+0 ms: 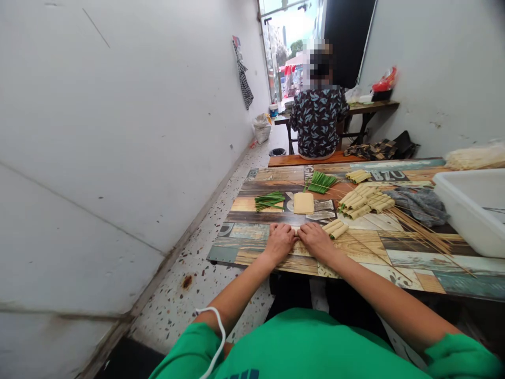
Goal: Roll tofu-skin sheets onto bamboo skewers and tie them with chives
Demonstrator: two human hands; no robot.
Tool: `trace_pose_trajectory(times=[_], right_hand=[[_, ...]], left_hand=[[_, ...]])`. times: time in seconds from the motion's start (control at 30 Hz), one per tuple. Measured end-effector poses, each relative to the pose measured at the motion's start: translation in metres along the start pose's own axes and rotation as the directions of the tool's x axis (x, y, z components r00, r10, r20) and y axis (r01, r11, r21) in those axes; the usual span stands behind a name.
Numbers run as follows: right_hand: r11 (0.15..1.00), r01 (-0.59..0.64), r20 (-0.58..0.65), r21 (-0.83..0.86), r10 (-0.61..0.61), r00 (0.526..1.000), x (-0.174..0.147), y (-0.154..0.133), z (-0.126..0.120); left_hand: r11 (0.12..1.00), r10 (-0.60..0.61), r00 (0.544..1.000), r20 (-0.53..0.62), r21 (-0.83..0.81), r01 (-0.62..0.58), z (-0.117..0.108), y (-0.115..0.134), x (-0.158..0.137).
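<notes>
My left hand (281, 242) and my right hand (315, 241) rest side by side near the table's front edge, fingers curled down. Between them shows a bit of a pale tofu-skin roll (295, 230), mostly hidden under the fingers. Just beyond lies a square stack of yellowish tofu sheets (303, 203). Cut green chives form one bundle (270, 200) to its left and another bundle (321, 182) behind it. Two or so finished rolls (336, 228) lie right beside my right hand. Farther right is a pile of rolls (361, 201) with green filling at their ends.
Thin bamboo skewers (424, 231) fan out on the right, near a grey cloth (418, 204) and a white plastic tub (465, 210). More rolls (357, 176) lie at the back of the patterned table (252, 231). A person (319, 121) sits on a bench beyond, back turned.
</notes>
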State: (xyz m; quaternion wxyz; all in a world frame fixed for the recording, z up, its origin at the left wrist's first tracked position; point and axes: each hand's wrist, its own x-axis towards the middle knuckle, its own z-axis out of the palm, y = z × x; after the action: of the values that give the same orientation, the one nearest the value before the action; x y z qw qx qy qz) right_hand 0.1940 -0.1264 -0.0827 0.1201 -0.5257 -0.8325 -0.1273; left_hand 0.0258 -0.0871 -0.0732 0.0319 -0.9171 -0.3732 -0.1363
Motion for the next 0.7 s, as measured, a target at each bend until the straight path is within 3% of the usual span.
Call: trace_pose_trajectory(times=[0.27, 0.37, 0.5, 0.6, 0.7], right_hand=[[0.993, -0.112, 0.128, 0.038, 0.107, 0.986, 0.014, -0.001, -0.010], [0.990, -0.117, 0.028, 0.081, 0.115, 0.993, 0.005, -0.001, -0.019], [0.977, -0.168, -0.226, 0.132, 0.194, 0.955, -0.041, 0.026, -0.034], [0.939, -0.340, -0.215, 0.054, 0.343, 0.914, -0.089, 0.055, -0.039], [0.906, -0.424, -0.145, -0.004, 0.419, 0.896, -0.121, 0.071, -0.035]], left_hand=[[0.999, 0.051, 0.997, -0.051, -0.007, -0.051, 0.008, -0.003, 0.014], [0.996, 0.088, 0.996, -0.025, 0.008, -0.088, 0.007, -0.005, 0.014], [0.994, 0.101, 0.994, 0.028, 0.026, -0.102, 0.007, -0.006, 0.013], [0.996, 0.079, 0.996, 0.052, 0.027, -0.080, 0.008, -0.007, 0.013], [0.997, 0.078, 0.995, 0.058, 0.005, -0.078, 0.009, -0.008, 0.015]])
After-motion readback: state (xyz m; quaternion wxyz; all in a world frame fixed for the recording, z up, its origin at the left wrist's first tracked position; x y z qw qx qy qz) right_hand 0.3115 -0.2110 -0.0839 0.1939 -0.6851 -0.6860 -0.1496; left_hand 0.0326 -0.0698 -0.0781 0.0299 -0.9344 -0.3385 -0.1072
